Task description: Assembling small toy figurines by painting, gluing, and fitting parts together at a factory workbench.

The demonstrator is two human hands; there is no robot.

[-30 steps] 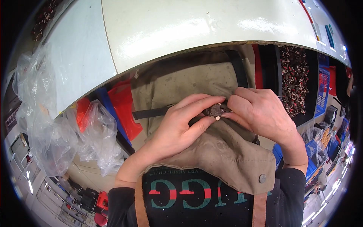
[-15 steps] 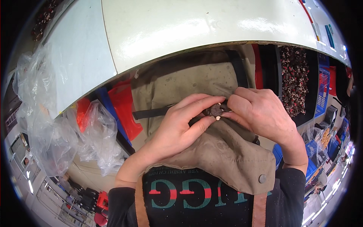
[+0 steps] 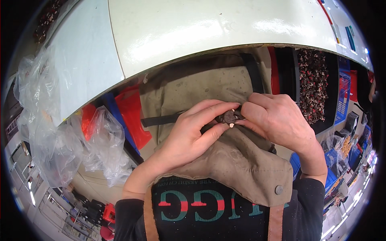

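In front of my chest, a small dark brown rounded piece (image 3: 229, 117) with pale cream bits at its edge sits between my two hands. My left hand (image 3: 197, 126) is closed round it, the thumb below and the fingers above. From the other side my right hand (image 3: 273, 118) is curled in a pinch at the piece's right edge, by a cream bit. Its fingertips are partly hidden, so I cannot tell exactly what it grips. Under both hands lies the olive-brown cloth of an apron (image 3: 241, 168).
A pale worktable (image 3: 173, 30) curves across the far side, its edge just beyond my hands. At right, a black bin (image 3: 331, 92) holds many small dark, red and cream pieces (image 3: 313, 84). Clear plastic bags (image 3: 56, 132) hang at left beside a red container (image 3: 132, 114).
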